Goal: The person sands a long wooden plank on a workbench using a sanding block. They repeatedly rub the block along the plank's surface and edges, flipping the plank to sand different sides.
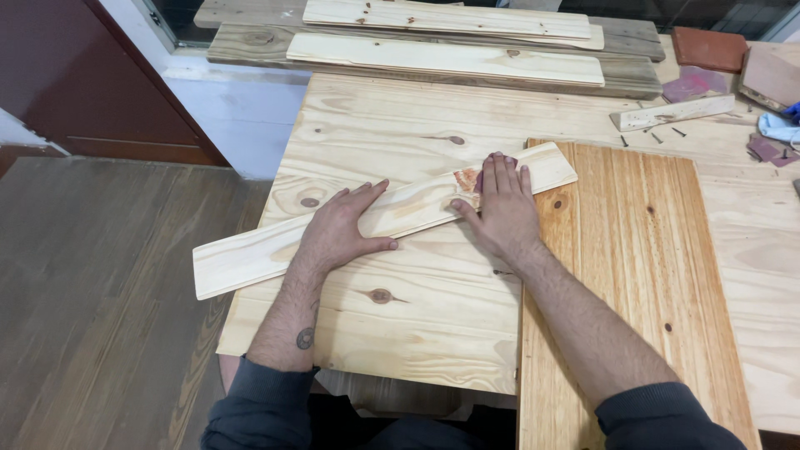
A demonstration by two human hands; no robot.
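While our left hand (342,229) lies flat pinning the stiff, light slat (392,212), our right hand (504,208) presses what looks like sandpaper (468,178), fingers together.

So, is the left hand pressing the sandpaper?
No, the left hand lies flat on the bare plank; the sandpaper sits under the right hand.

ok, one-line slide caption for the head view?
Left hand steadies a pale pine slat on the workbench while the right hand presses reddish sandpaper onto it.
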